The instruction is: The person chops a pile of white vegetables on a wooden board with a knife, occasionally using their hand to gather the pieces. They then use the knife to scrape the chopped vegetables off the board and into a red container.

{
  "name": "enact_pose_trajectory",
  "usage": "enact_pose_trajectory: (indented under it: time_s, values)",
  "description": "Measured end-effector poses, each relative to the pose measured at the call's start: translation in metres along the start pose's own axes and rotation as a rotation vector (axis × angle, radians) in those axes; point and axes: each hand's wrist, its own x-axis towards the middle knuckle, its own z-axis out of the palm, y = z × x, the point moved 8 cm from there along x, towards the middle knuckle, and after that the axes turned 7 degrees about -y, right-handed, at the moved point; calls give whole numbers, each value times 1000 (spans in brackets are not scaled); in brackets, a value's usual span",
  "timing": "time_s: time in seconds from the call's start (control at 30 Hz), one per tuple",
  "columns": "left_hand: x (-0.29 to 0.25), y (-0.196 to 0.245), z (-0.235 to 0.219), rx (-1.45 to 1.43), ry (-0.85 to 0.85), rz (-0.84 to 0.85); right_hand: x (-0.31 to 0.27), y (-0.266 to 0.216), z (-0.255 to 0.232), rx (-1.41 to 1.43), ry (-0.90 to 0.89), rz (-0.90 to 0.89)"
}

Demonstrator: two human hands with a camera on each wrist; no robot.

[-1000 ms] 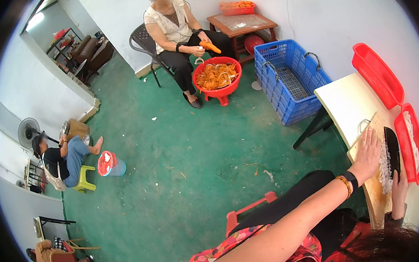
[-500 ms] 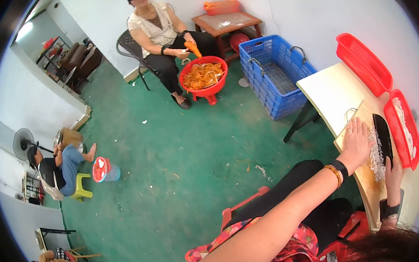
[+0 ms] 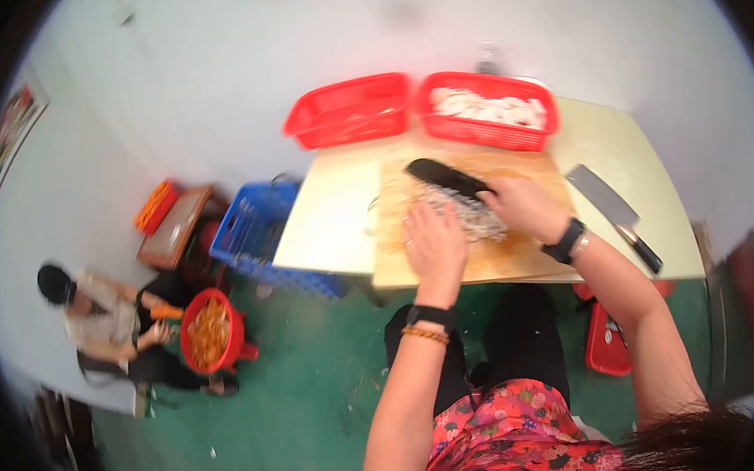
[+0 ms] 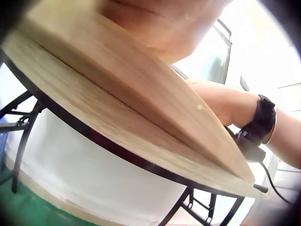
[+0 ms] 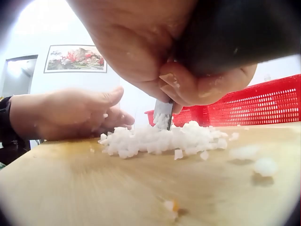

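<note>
A black-looking knife blade [image 3: 447, 178] lies across the far side of a heap of small white pieces [image 3: 471, 214] on the wooden board [image 3: 525, 261]. Its handle end is gripped by my right hand [image 3: 524, 207], and in the right wrist view the fingers of that hand [image 5: 155, 52] curl round the knife [image 5: 163, 114], whose blade meets the white pieces [image 5: 164, 140]. My left hand [image 3: 436, 242] rests at the heap's left, fingers extended; in the right wrist view this hand [image 5: 70, 113] lies low on the board. The left wrist view shows part of the left hand [image 4: 164, 23] above the board's edge.
Behind the board stand a red basket [image 3: 344, 115] and another [image 3: 483, 134] with white pieces. A cleaver [image 3: 603, 194] lies on the table [image 3: 639, 150] at right. A blue crate [image 3: 264, 225] stands on the floor at left, near a seated person and a red tub [image 3: 238, 330].
The head view has swung toward the table, bringing the cleaver at right into sight. My right hand still grips the knife, and my left hand stays beside the white pieces.
</note>
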Motion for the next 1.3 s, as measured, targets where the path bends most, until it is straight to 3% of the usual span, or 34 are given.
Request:
enact_pose_trajectory:
  time_s: [0.07,0.17,0.23,0.33,0.57,0.73,0.87,1.17,1.3]
  values:
    - [-4,14,-2,-208,-89,-40,-3,-1,-4,-25,-1,31]
    - [6,16,24,-772,-119,45,-2,0,0,-9,-1,22]
    - [1,24,13,-889,-85,-12,-1,-1,0,-23,4,-13]
    - [4,15,-7,-891,-41,10,-4,-6,-2,-57,7,-56]
    - [17,-56,-32,-836,339,-24,-14,-21,-20,-96,-41,-105]
    - [6,-65,-27,-993,413,-104,-39,-44,-27,-108,-105,-143]
    - [-10,-48,-45,-915,500,-62,-58,-41,-23,-104,-76,-246]
    - [-7,-48,-42,-908,442,-69,-31,-16,-15,-175,-48,-122]
    - [-8,-43,-43,-899,424,-37,-22,-14,-18,-160,3,-150]
